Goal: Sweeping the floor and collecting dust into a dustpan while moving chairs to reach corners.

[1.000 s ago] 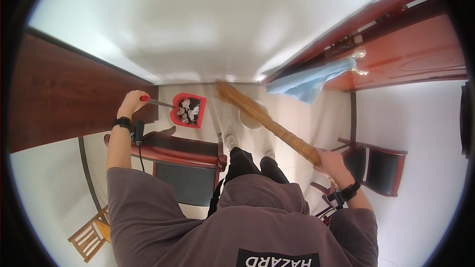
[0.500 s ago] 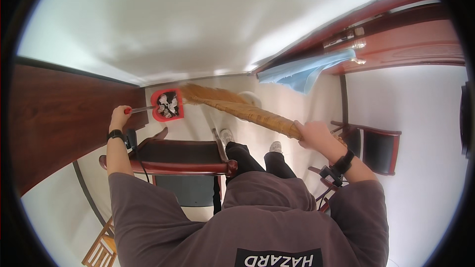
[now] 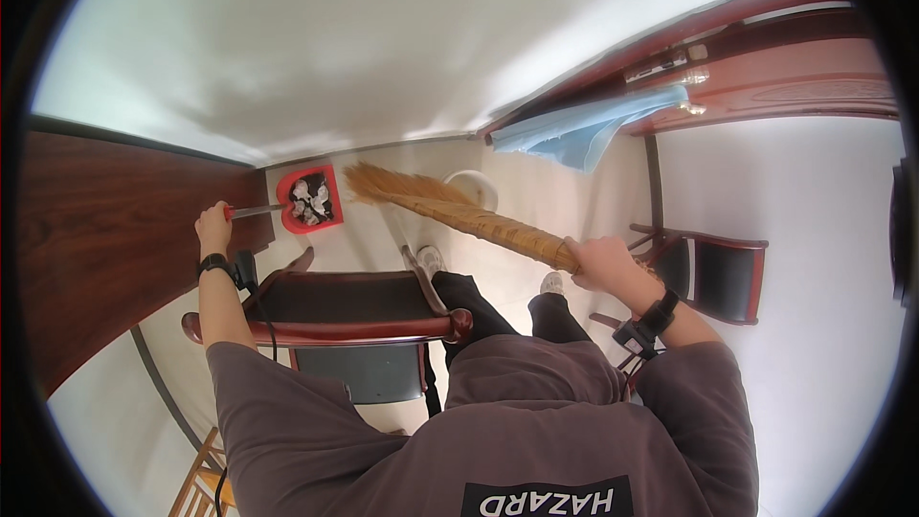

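My left hand (image 3: 212,230) is closed round the end of a long thin handle that runs to a red dustpan (image 3: 337,196). Inside the pan lie crumpled white scraps (image 3: 310,199) and some dark debris. My right hand (image 3: 605,265) grips the thick bound handle of a straw broom (image 3: 479,224), held slantwise in front of me. Its loose tan bristles fan out just to the right of the pan, apart from its edge. Behind the broom's middle a round white object (image 3: 476,188) is partly hidden.
A dark-seated wooden chair (image 3: 337,299) stands between my left arm and my legs; another chair (image 3: 729,278) is at the right. A brown wooden panel (image 3: 124,239) lines the left side. A light blue cloth (image 3: 574,134) hangs from a reddish wooden piece of furniture (image 3: 795,67) at the upper right.
The dustpan and my left hand have shifted slightly left in view. The broom's bristles, blurred before, are now sharp, and a wider gap shows between them and the pan.
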Available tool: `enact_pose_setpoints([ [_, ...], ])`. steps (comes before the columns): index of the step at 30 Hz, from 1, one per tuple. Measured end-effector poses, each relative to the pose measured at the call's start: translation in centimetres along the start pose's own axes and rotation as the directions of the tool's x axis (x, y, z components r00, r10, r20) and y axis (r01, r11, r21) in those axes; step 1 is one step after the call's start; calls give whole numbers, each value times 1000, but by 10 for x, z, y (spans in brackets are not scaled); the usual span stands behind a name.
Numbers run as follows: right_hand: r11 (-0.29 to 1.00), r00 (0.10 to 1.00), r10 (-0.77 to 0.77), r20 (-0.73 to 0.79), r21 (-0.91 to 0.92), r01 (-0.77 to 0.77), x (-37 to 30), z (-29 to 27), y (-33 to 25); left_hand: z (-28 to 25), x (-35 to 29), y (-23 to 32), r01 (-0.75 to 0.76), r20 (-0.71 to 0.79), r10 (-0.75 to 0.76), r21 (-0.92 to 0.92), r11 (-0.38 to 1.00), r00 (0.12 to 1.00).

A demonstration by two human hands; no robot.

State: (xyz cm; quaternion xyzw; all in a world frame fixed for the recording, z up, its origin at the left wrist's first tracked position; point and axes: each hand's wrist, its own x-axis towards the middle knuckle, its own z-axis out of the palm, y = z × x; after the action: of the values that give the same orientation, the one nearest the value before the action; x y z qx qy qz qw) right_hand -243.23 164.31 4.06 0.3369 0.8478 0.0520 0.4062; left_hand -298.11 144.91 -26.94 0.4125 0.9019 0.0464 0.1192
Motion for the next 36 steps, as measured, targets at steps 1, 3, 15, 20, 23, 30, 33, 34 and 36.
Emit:
enact_pose_setpoints([
  [1,1000,1000,-2,2,-1,2,2,1,0,2,0,0,2,3,-2,0,1000,1000],
  [3,1000,1000,-15,-28,6,15,4,2,-3,5,0,-2,-14,-72,23,125,992,997],
  [15,830,797,-468,-382,-499,248,99,-84,-5,-36,-9,11,132,-57,-131,20,991,990],
  [20,703,755,-599,-267,-627,336,164,-123,-26,-131,-43,62,-27,-146,-1,-191,981,989],
  [23,596,726,-655,-211,-734,325,201,-138,-51,-177,-96,85,-80,-89,47,-423,903,995],
  [30,337,584,-798,-150,-914,225,274,-167,-120,-190,-182,108,-12,-26,1,-424,905,1000],
  [33,289,643,-762,-70,-926,242,302,-174,-160,-182,-193,120,-148,-231,100,-199,969,968],
  [34,275,626,-777,-73,-933,232,306,-175,-175,-180,-197,122,-124,-240,76,-193,973,968],
  [36,114,591,-806,-25,-987,114,312,-178,-198,-177,-198,129,-199,-409,102,-202,959,907],
])
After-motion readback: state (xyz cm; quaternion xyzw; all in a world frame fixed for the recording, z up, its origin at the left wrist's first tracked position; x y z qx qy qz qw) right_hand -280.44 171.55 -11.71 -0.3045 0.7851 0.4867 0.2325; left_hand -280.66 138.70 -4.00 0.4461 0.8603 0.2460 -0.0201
